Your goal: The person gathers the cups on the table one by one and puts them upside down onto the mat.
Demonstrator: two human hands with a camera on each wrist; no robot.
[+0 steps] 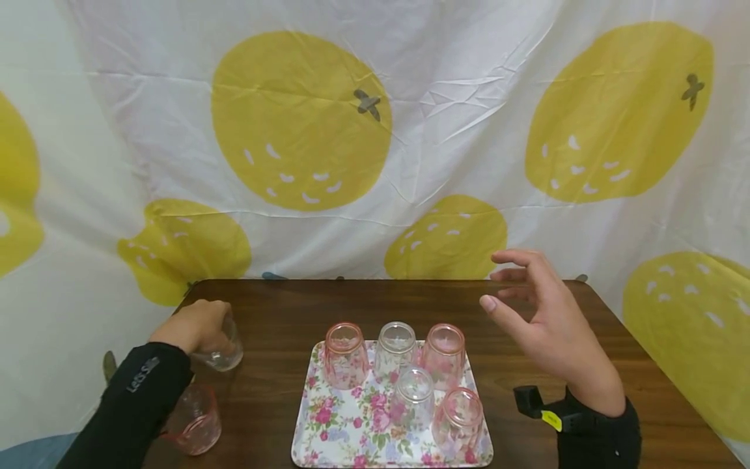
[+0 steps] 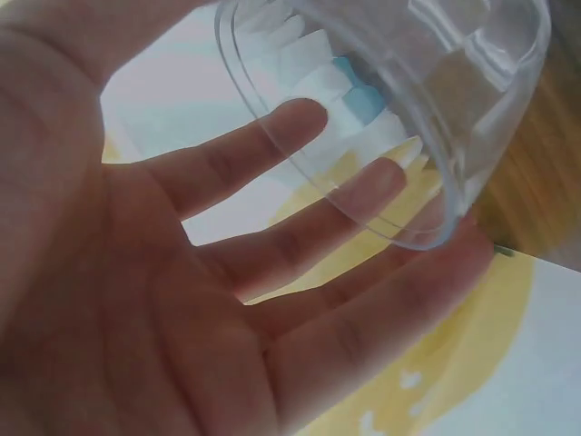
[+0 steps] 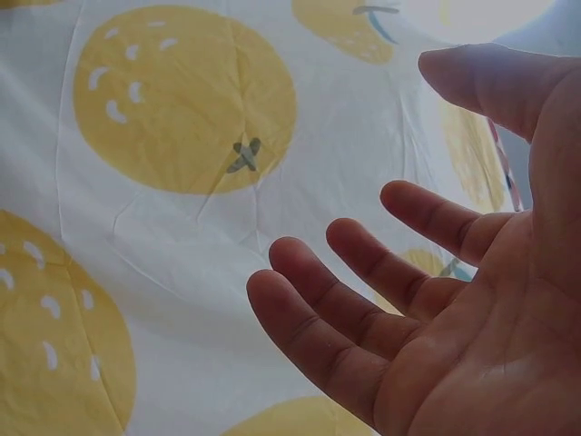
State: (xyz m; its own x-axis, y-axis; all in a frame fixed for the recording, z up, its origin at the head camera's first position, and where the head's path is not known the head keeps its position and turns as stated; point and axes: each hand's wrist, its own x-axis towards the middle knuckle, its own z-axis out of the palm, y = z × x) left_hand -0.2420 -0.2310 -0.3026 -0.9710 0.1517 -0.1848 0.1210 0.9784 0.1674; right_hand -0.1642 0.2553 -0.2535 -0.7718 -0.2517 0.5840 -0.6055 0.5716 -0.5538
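Observation:
At the table's left edge my left hand (image 1: 196, 326) grips a clear glass (image 1: 228, 348) from above, near its rim. In the left wrist view the fingers (image 2: 300, 236) reach round the far side of that glass, partly seen through its wall; the thumb's tip is out of frame. Close below stands a pink glass (image 1: 196, 423), partly hidden by the left sleeve. My right hand (image 1: 541, 319) is raised over the right side of the table, fingers loosely bent and apart from the thumb, holding nothing; the right wrist view shows its bare palm (image 3: 490, 354).
A floral tray (image 1: 340, 436) lies at the front middle of the brown table (image 1: 269, 319). Several upside-down glasses stand on it, including a pink glass (image 1: 346, 355) and a clear glass (image 1: 396, 348). A lemon-print cloth (image 1: 445, 156) hangs behind the table.

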